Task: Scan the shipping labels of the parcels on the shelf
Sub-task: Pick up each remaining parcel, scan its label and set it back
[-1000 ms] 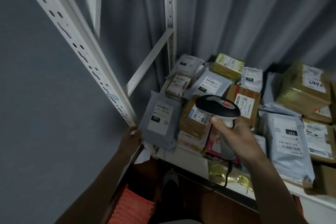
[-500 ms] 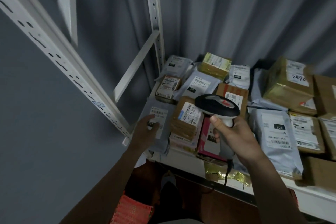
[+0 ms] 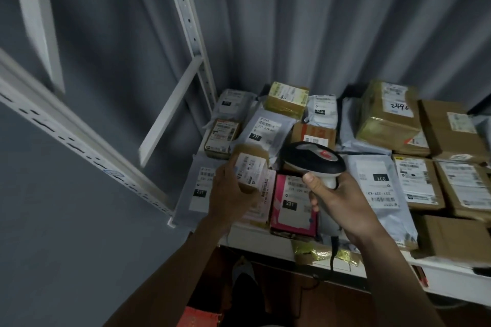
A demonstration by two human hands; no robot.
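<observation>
Several labelled parcels lie on the white shelf (image 3: pixel 265 243). My left hand (image 3: pixel 228 194) grips a small brown box (image 3: pixel 251 164) with a white barcode label on top, near the shelf's left end. My right hand (image 3: pixel 337 202) holds a black and grey barcode scanner (image 3: pixel 312 160) by its handle, its head just right of that box. Below the scanner lies a pink parcel (image 3: pixel 291 207). A grey mailer bag (image 3: pixel 198 191) lies left of my left hand, partly hidden by it.
White perforated shelf uprights (image 3: pixel 190 34) and a diagonal brace (image 3: pixel 170 111) stand at the left. A grey curtain (image 3: pixel 318 21) hangs behind. Brown boxes (image 3: pixel 451 130) and a grey mailer (image 3: pixel 377 188) fill the right of the shelf. A red item (image 3: pixel 198 317) sits below.
My left hand moved right from the grey mailer onto the small brown box and took hold of it. The scanner stayed near the same spot. The view shifted left and closer.
</observation>
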